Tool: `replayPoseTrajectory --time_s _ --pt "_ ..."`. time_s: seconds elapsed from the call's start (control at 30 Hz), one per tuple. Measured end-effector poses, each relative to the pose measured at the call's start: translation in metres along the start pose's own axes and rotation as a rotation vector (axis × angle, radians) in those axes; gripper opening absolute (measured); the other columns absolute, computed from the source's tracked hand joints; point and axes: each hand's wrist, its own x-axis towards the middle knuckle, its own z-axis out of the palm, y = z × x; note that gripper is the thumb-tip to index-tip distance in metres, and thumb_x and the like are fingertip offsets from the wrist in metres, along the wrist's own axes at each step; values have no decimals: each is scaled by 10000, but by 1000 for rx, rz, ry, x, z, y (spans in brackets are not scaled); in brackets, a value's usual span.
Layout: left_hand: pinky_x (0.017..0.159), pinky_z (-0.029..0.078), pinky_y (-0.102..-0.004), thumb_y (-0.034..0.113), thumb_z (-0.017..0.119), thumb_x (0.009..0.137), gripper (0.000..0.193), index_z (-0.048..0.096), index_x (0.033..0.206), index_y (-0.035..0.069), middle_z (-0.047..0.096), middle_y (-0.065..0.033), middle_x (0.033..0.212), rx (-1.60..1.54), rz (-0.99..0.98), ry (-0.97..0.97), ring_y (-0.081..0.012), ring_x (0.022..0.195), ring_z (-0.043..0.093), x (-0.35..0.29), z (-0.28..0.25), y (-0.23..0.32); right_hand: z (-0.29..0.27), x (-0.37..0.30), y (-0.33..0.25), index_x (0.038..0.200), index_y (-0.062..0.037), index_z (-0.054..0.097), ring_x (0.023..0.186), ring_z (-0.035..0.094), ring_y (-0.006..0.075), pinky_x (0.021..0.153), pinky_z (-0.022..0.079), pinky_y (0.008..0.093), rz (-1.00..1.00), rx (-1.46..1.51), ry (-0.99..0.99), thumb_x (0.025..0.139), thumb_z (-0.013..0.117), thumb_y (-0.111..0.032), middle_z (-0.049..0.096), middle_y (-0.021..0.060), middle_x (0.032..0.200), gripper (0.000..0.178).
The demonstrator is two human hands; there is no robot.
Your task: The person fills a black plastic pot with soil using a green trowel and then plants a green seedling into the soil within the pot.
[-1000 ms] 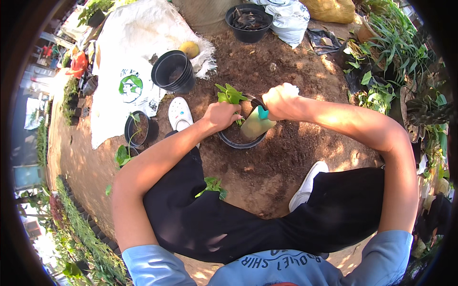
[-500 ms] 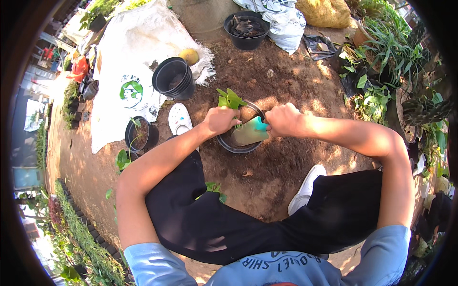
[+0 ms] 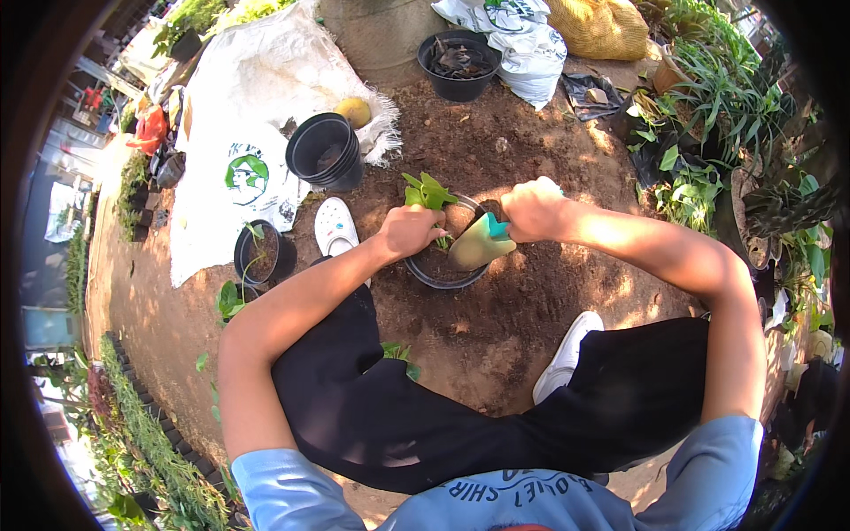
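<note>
A black pot point(image 3: 452, 284) with soil in it stands on the ground between my feet. My left hand point(image 3: 413, 229) is closed round the stem of a green leafy plant point(image 3: 428, 191) at the pot's left side. In my right hand point(image 3: 534, 211), the fingers are wrapped round the handle of a hand trowel point(image 3: 479, 251) with a turquoise neck. Its yellowish blade slants over the right part of the pot, tip at the soil near the stem. My fist hides most of the handle.
Stacked black pots point(image 3: 324, 152) stand at the upper left beside a yellow-green fruit point(image 3: 353, 111) and a white sack point(image 3: 257, 88). A potted seedling point(image 3: 258, 253) sits left of my shoe point(image 3: 336, 226). Farther off are a pot of dark scraps point(image 3: 458, 66) and a tan sack point(image 3: 598, 28).
My right hand has moved slightly right and turned the trowel, so the blade now stands more steeply, its tip lower toward the soil. My left hand keeps its hold on the plant.
</note>
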Motion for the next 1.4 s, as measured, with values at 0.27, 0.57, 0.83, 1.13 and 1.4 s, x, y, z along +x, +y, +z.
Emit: replayPoseTrajectory --time_s 0.27,0.57,0.83,1.13,1.4 --pt "732 544 -464 334 676 909 257 673 1027 105 698 -142 864 -21 17 49 -365 866 686 -5 -2 1 9 11 -8 694 -103 693 579 681 215 489 463 380 -38 -183 176 686 652 -314 672 84 632 215" --pt "701 552 -453 304 707 876 223 682 994 116 699 -121 868 -43 13 60 -332 846 695 -2 0 2 -28 49 -10 679 -179 697 755 664 206 749 407 358 -221 -323 159 754 690 -269 681 22 697 117" --pt "749 549 -467 311 669 911 246 688 1075 129 712 -150 916 -3 -75 -53 -364 882 692 -1 -4 4 -43 71 -8 899 -194 745 922 700 185 855 401 341 -271 -386 -70 835 682 -269 745 8 911 117" --pt "748 549 -462 303 670 911 243 690 1102 155 709 -141 933 -33 -3 -40 -363 877 691 -1 -8 14 -37 58 -22 732 -202 719 795 638 173 820 369 316 -231 -448 75 766 699 -264 691 -13 728 74" --pt "851 543 -469 315 683 909 431 584 1285 130 663 -182 1157 43 -5 -198 -354 1032 660 -12 -11 23 -42 58 -29 681 -170 709 740 625 198 803 393 328 -238 -341 170 710 696 -252 674 7 673 88"
